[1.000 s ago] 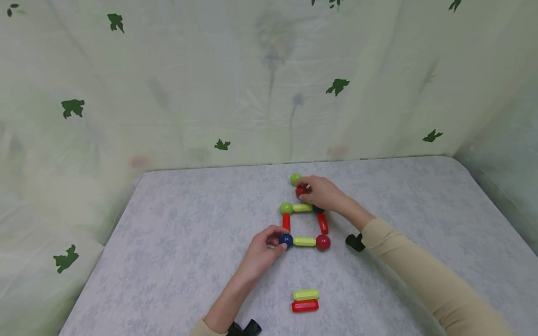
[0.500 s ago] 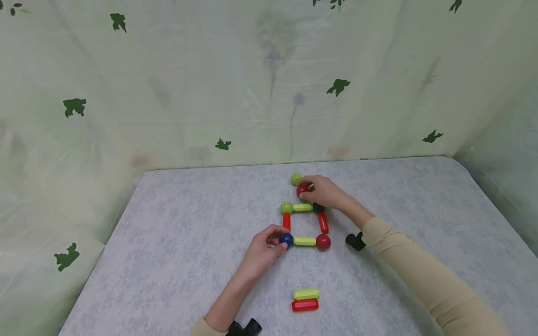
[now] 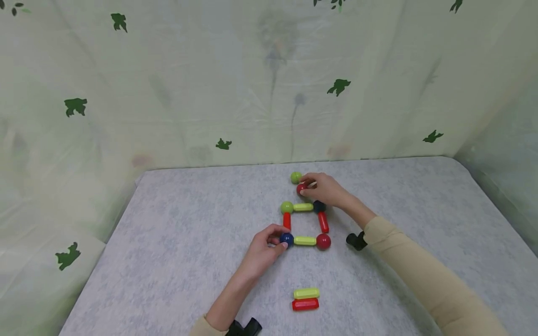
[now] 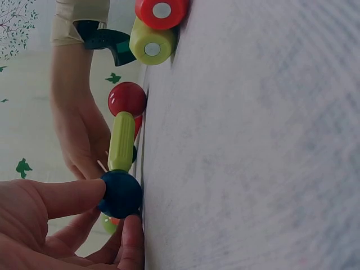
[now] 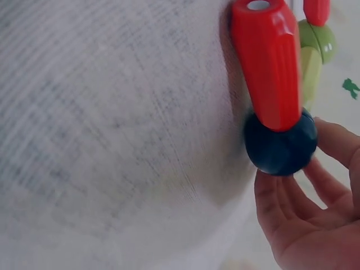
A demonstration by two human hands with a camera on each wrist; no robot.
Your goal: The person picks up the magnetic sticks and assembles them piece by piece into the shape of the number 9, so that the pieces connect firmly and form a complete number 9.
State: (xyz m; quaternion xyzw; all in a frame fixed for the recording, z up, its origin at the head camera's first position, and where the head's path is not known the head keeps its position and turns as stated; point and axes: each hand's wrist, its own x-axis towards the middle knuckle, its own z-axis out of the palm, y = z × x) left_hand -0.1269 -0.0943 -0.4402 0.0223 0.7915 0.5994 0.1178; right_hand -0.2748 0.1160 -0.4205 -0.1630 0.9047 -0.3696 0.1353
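My left hand [image 3: 262, 249] pinches a blue ball [image 3: 286, 240] between thumb and fingers. That ball is the near left corner of a four-sided outline of magnetic rods and balls flat on the table. A yellow-green rod [image 3: 304, 241] joins it to a red ball [image 3: 323, 241]. A red rod [image 3: 287, 221] runs back to a green ball [image 3: 287, 207], then another yellow-green rod [image 3: 303, 207] and a dark blue ball [image 3: 319, 206]. From there a red rod [image 5: 267, 67] points nearer, its end face bare. Beyond the outline, my right hand [image 3: 325, 188] pinches a second red ball [image 3: 300, 189].
A loose green ball [image 3: 296, 177] lies just behind the pinched red ball. Nearer the front, a yellow-green rod [image 3: 306, 293] and a red rod [image 3: 305, 304] lie side by side. A patterned cloth [image 3: 180, 93] hangs behind the grey table [image 3: 168, 224].
The right hand has shifted slightly farther back with the red ball, uncovering more of the dark blue ball. The left hand keeps its grip on the blue ball.
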